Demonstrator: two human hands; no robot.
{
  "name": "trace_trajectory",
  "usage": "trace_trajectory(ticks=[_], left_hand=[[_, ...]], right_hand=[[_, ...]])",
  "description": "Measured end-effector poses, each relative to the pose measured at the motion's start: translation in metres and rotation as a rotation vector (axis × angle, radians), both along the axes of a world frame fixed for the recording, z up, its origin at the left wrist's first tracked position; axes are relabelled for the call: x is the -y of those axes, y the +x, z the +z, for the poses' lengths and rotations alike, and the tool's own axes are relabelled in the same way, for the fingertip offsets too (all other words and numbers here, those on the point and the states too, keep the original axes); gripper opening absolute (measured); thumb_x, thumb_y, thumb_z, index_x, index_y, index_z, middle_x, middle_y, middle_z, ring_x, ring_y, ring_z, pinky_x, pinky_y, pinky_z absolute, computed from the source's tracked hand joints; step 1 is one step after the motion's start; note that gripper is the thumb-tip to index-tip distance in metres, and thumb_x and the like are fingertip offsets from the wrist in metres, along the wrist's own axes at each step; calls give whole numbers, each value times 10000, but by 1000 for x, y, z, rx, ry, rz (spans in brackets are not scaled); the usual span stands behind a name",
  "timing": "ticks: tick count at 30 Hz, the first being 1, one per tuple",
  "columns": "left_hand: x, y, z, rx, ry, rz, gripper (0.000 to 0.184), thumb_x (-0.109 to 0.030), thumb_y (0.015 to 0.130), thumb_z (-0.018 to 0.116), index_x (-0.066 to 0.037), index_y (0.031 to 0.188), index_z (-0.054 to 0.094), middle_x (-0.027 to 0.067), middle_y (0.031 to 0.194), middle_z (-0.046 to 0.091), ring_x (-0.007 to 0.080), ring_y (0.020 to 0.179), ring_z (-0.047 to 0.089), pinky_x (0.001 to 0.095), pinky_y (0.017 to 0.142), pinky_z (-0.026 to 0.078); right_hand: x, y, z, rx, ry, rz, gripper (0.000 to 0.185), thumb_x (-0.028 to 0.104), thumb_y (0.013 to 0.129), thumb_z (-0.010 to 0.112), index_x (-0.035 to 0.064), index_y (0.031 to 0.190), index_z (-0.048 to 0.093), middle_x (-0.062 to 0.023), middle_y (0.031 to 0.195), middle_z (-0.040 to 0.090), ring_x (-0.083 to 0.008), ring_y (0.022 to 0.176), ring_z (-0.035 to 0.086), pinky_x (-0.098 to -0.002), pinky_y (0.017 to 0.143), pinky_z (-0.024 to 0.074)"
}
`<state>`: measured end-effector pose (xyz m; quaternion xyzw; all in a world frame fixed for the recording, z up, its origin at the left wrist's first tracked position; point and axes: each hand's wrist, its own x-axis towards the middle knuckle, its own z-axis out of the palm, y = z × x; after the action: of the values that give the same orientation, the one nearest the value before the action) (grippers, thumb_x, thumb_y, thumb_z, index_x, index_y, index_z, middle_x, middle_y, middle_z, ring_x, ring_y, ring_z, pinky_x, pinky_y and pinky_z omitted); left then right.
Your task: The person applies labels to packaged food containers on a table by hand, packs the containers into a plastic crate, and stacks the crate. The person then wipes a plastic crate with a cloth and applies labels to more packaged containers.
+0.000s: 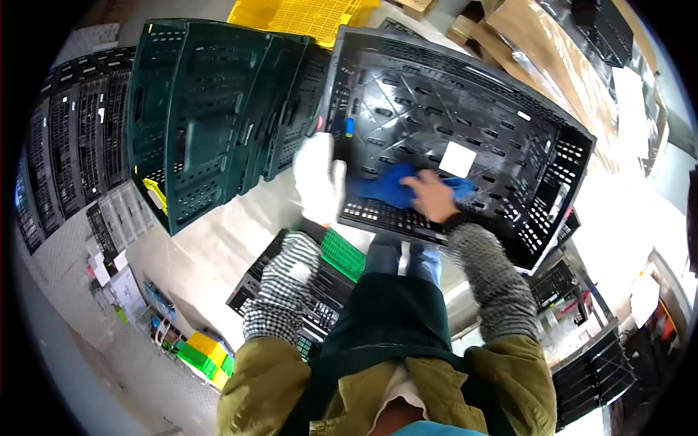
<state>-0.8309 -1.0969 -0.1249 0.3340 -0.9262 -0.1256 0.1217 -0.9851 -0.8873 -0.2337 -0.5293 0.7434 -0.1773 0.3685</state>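
Observation:
A large black plastic crate [502, 156] with slotted walls is tilted in front of me, its inside facing me. My right hand [432, 198], bare, presses a crumpled blue cloth [392, 185] against the crate's inner surface near the lower side. The fingers are bent over the cloth. A white square label [458, 158] lies just above that hand. My left hand [318, 178], in a white glove and slightly blurred, grips the crate's left edge, with the thumb toward the inside. A small blue clip [350, 128] shows on the crate's left wall.
Dark green crates [211, 116] stand at the left, close to my left hand. A yellow crate [291, 18] is behind. Stacked black crates [83, 131] line the far left. Near my legs are a green basket [342, 254] and another black crate [254, 280]. Wrapped cardboard [560, 51] stands upper right.

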Motion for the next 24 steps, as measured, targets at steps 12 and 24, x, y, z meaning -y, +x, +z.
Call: trace_trajectory(ticks=[12, 24], left_hand=[[24, -68, -159, 747, -229, -77, 250, -80, 854, 509, 8, 1087, 484, 138, 954, 519, 184, 747, 631, 267, 551, 548], [-1, -42, 35, -88, 310, -189, 246, -65, 874, 574, -88, 1119, 591, 115, 961, 626, 278, 849, 631, 332, 752, 515]], right_hand=[[-149, -108, -64, -528, 327, -959, 587, 182, 748, 700, 167, 1279, 449, -259, 1086, 505, -419, 967, 527, -463, 848, 460], [-56, -23, 10, 131, 49, -103, 484, 125, 717, 632, 252, 1180, 574, -151, 1120, 515, -362, 1014, 543, -440, 827, 478]])
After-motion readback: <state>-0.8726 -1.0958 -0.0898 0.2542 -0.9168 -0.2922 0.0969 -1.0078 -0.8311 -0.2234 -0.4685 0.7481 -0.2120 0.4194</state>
